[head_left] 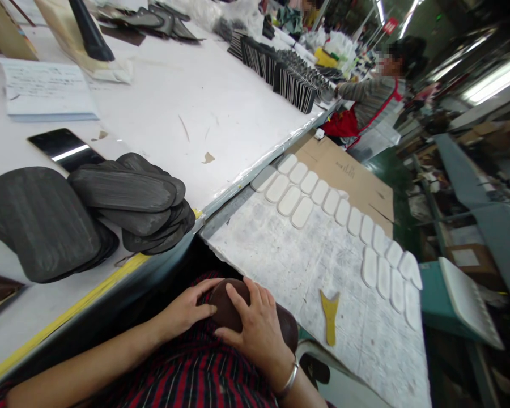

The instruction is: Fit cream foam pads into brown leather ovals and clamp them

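Head camera only: looked forward and down, tilted, over left hand (191,306) and right hand (257,320), both near; co-worker (372,96) farther off, upper right.

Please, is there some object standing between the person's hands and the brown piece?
Nothing visible does: the right hand holds the brown piece directly, and the left hand touches its end. The yellow tool lies apart, on the whitish table.

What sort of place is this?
Probably a factory workshop: stacked dark rounded pieces lie on the white table, pale oblong pieces sit in rows beside it, and a person in a red apron is farther along.
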`<act>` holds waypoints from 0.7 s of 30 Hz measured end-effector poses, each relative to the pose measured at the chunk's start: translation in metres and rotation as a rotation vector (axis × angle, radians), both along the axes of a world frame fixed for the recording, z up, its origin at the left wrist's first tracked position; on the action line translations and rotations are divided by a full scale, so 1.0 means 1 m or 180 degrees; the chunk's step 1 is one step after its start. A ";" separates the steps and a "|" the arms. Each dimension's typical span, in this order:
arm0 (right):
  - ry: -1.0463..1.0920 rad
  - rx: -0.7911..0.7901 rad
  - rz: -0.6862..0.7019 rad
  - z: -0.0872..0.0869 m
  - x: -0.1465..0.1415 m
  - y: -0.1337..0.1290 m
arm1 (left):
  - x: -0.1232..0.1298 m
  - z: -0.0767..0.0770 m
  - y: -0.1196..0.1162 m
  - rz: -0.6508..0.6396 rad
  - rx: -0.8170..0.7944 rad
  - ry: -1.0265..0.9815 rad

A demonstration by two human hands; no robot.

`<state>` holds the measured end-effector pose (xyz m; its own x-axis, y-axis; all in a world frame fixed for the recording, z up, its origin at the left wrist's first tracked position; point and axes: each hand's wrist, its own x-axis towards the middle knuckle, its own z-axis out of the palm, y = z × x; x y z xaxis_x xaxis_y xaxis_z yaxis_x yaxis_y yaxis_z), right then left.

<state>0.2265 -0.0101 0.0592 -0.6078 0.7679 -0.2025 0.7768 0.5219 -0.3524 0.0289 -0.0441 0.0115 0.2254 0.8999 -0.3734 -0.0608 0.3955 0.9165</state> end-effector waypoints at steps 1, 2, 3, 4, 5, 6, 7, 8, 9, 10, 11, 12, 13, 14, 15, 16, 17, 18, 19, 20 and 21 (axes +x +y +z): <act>-0.0010 -0.0006 0.0027 0.000 0.000 0.000 | 0.000 0.000 0.000 0.0003 -0.0016 0.0059; -0.0009 -0.0011 0.0049 0.000 0.000 0.000 | 0.001 0.001 0.000 -0.0003 -0.0035 0.0113; -0.0003 -0.0009 0.0071 0.001 0.000 0.000 | 0.001 0.001 0.001 -0.0008 -0.0054 0.0165; 0.0008 0.0012 0.0097 0.001 0.000 0.000 | 0.001 0.001 0.001 -0.0021 -0.0066 0.0218; 0.0024 0.0052 0.0130 0.002 -0.001 0.000 | 0.001 0.001 0.002 -0.0040 -0.0069 0.0272; 0.0039 0.0104 0.0168 0.002 -0.002 -0.001 | 0.000 0.001 0.003 -0.0068 -0.0065 0.0326; 0.0043 0.0157 0.0210 0.003 -0.002 -0.003 | -0.001 0.001 0.004 -0.0106 -0.0044 0.0383; 0.0036 0.0202 0.0256 0.002 -0.002 -0.006 | -0.002 0.002 0.006 -0.0162 0.0002 0.0444; 0.0028 0.0240 0.0300 0.002 -0.002 -0.009 | -0.003 0.002 0.009 -0.0238 0.0069 0.0503; 0.0022 0.0268 0.0338 0.001 0.000 -0.012 | -0.005 0.003 0.011 -0.0317 0.0148 0.0556; 0.0015 0.0284 0.0361 -0.001 0.003 -0.016 | -0.006 0.004 0.013 -0.0391 0.0227 0.0611; 0.0011 0.0296 0.0363 -0.002 0.006 -0.019 | -0.008 0.004 0.016 -0.0462 0.0306 0.0667; 0.0012 0.0306 0.0339 -0.003 0.011 -0.023 | -0.010 0.005 0.018 -0.0529 0.0374 0.0716; 0.0020 0.0311 0.0299 -0.004 0.016 -0.025 | -0.011 0.005 0.019 -0.0596 0.0425 0.0740; 0.0031 0.0300 0.0251 -0.004 0.021 -0.027 | -0.012 0.005 0.019 -0.0686 0.0465 0.0725; 0.0049 0.0271 0.0199 -0.004 0.026 -0.028 | -0.013 0.004 0.019 -0.0790 0.0508 0.0672; 0.0079 0.0237 0.0132 -0.003 0.030 -0.028 | -0.012 0.003 0.018 -0.0906 0.0553 0.0601; 0.0114 0.0203 0.0045 -0.002 0.032 -0.027 | -0.012 0.001 0.016 -0.0999 0.0596 0.0538; 0.0144 0.0180 -0.0067 -0.001 0.032 -0.024 | -0.010 -0.002 0.014 -0.1046 0.0634 0.0502; 0.0166 0.0168 -0.0197 -0.001 0.030 -0.020 | -0.009 -0.005 0.012 -0.1046 0.0665 0.0509; 0.0176 0.0167 -0.0331 -0.001 0.025 -0.016 | -0.007 -0.008 0.010 -0.1004 0.0681 0.0557</act>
<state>0.2519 -0.0259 0.0587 -0.5335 0.8360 -0.1287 0.8078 0.4584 -0.3705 0.0222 -0.0345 0.0036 0.4522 0.8583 -0.2426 0.1968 0.1693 0.9657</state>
